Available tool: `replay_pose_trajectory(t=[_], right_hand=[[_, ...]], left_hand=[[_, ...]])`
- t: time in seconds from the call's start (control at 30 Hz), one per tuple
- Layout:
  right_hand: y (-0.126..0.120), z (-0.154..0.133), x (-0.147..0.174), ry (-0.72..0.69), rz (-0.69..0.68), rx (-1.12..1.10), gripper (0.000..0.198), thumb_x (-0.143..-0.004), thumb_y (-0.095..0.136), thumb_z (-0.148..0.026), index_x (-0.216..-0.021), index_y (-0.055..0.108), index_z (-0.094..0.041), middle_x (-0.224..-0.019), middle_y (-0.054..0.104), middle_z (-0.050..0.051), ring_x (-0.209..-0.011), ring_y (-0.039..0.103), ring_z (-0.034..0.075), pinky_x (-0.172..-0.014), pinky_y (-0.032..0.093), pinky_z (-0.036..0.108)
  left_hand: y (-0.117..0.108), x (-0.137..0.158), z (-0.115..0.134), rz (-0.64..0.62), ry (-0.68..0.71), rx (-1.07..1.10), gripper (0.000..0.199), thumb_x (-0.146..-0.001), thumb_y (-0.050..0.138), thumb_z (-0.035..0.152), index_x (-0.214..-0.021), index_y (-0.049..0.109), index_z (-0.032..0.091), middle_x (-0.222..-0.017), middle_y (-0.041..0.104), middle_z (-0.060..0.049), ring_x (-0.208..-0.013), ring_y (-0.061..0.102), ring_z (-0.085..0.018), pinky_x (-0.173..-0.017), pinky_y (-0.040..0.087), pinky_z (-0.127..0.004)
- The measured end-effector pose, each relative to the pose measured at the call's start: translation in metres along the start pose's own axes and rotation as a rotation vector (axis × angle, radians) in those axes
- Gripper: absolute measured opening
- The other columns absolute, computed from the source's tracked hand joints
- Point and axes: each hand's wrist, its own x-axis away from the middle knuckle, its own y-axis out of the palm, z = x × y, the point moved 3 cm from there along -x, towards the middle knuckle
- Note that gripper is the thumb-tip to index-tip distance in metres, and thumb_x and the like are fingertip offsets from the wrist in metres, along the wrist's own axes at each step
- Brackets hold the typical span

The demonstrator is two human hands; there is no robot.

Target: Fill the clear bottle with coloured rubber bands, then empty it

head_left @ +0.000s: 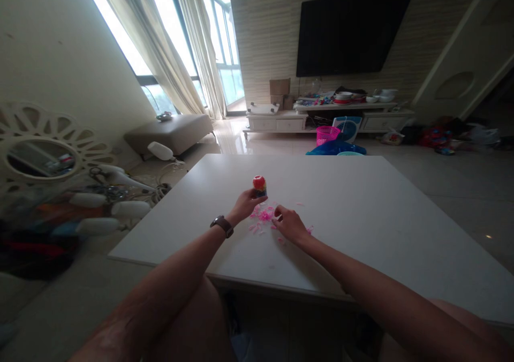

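My left hand point(243, 205), with a dark watch on its wrist, is closed round a small container point(260, 184) with a red rounded top and a yellow and dark body. The container stands about upright above the white table. Just below it lies a loose heap of small pink pieces point(265, 213), some of them long and thin like petals or shavings. My right hand point(288, 223) is at the right side of the heap. Its fingers are curled together in a pinch, and whatever may be between them is too small to make out.
More pink bits lie scattered on the white table point(361, 228). Beyond its far edge are a pink basket point(327, 135) and a blue plastic thing point(335, 147) on the floor. A lamp with several white shades point(130, 209) stands to the left, near a grey bench point(176, 132).
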Motion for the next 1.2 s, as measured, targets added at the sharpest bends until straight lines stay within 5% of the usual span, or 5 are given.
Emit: replay_pose_trajectory(t=[0.3,0.6,1.03,1.2], right_hand=[[0.003,-0.004,0.0,-0.095,-0.019,-0.09,0.023,-0.085,0.063,-0.021,-0.108,0.064,-0.018,-0.114,0.068,0.01,-0.095,0.065,0.02,-0.089,0.05,0.036],[0.005,-0.011,0.005,-0.156,-0.042,-0.169,0.061,-0.085,0.059,-0.016,-0.145,0.048,-0.021,-0.144,0.055,0.013,-0.113,0.064,0.023,-0.103,0.05,0.042],[0.007,-0.009,0.007,-0.209,-0.046,-0.168,0.083,-0.084,0.059,-0.012,-0.16,0.029,-0.029,-0.15,0.049,0.012,-0.131,0.053,0.027,-0.111,0.045,0.049],[0.005,-0.014,0.007,-0.189,-0.081,-0.154,0.084,-0.085,0.058,-0.013,-0.161,0.026,-0.028,-0.152,0.047,0.013,-0.124,0.057,0.026,-0.108,0.047,0.048]], left_hand=[[0.007,-0.001,0.0,-0.008,-0.005,0.142,0.042,-0.074,0.078,0.049,-0.096,0.073,0.014,-0.091,0.075,-0.009,-0.082,0.068,-0.022,-0.079,0.053,-0.035],[0.002,-0.002,0.006,0.047,-0.083,0.458,0.048,-0.068,0.085,0.048,-0.095,0.071,0.011,-0.093,0.073,-0.009,-0.084,0.069,-0.02,-0.089,0.057,-0.042],[-0.001,-0.002,0.013,0.095,-0.079,0.552,0.046,-0.068,0.086,0.047,-0.092,0.072,0.01,-0.086,0.072,-0.008,-0.08,0.067,-0.02,-0.086,0.055,-0.04],[-0.002,-0.002,0.012,0.079,-0.082,0.55,0.044,-0.069,0.086,0.045,-0.092,0.072,0.01,-0.089,0.072,-0.008,-0.081,0.067,-0.019,-0.086,0.054,-0.04]])
